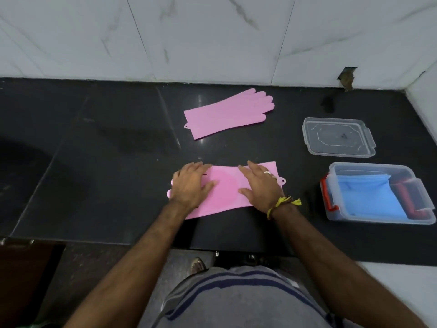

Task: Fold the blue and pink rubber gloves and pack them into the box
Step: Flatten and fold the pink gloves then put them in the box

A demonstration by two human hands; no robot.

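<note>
Pressing flat-fingered, left hand (192, 183) and right hand (259, 185) hold near pink glove (224, 190) on worktop (106, 162), long axis left-right, cuff right; second pink glove (228, 113) points right; blue gloves (369, 197) in box (378, 220); no legible writing

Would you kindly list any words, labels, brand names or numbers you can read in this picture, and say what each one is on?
None can be read.
Clear plastic lid lying on the black stone counter: embossed outline and a small dark mark, too blurred to read.
Pink rubber gloves, blue rubber gloves in the clear plastic box: no text visible.
</note>
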